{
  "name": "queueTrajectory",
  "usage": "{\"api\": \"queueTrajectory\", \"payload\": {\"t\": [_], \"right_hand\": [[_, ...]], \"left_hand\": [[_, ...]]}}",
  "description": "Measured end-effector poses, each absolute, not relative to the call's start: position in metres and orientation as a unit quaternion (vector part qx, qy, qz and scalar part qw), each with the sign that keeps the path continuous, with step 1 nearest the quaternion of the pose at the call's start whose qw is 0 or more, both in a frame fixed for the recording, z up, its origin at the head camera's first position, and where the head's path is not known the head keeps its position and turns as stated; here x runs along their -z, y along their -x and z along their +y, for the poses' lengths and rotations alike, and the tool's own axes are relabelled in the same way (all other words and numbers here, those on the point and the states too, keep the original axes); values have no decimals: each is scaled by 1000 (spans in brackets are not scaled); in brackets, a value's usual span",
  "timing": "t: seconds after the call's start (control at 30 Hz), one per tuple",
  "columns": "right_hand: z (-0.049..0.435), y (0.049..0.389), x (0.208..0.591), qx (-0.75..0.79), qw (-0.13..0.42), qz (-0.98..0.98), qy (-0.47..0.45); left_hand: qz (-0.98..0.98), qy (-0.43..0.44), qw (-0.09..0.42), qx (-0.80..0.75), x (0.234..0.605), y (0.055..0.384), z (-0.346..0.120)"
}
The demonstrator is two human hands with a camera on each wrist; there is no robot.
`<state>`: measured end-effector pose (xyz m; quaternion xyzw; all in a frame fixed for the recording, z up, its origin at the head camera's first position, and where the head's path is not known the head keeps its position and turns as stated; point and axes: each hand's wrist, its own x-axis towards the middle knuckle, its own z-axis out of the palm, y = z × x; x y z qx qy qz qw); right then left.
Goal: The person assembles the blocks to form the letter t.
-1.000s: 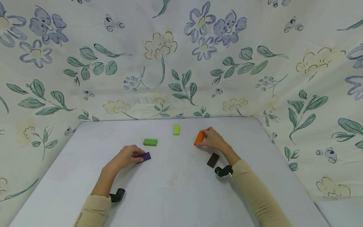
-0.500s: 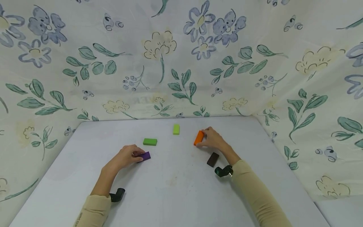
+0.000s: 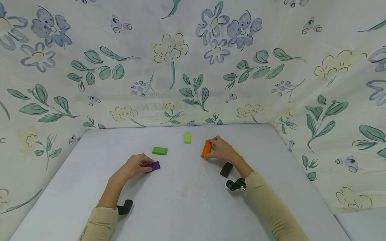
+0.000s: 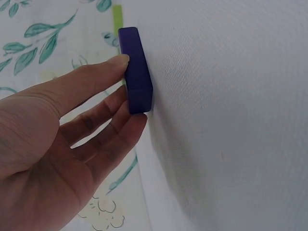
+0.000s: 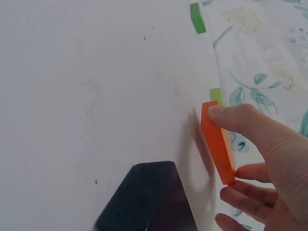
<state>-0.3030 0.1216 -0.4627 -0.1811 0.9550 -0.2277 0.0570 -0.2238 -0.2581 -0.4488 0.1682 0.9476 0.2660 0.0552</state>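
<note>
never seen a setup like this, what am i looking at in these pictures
There is no machine here, only a person's bare left hand and right hand. One picture comes from a camera worn on the head; the other two come from the wrist cameras. The left hand pinches a purple block, the right hand an orange block. On the white tabletop lie a green block, a lime-green block and a dark brown block; something yellow is partly hidden behind the right hand.

Illegible lettering (image 3: pixel 83 233) on left sleeve (image 3: pixel 101 221) and cloth (image 3: pixel 193 63)
</note>
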Motion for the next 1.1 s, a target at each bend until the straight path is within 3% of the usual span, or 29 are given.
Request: {"api": "queueTrajectory", "payload": {"t": [0.43,1.1], "right_hand": [[109,300,461,218,49,949,222],[88,293,460,246,85,930,259]], "left_hand": [[946,-169,58,-271,449,225,-259],[947,-169,60,-266,447,224,-258]]}}
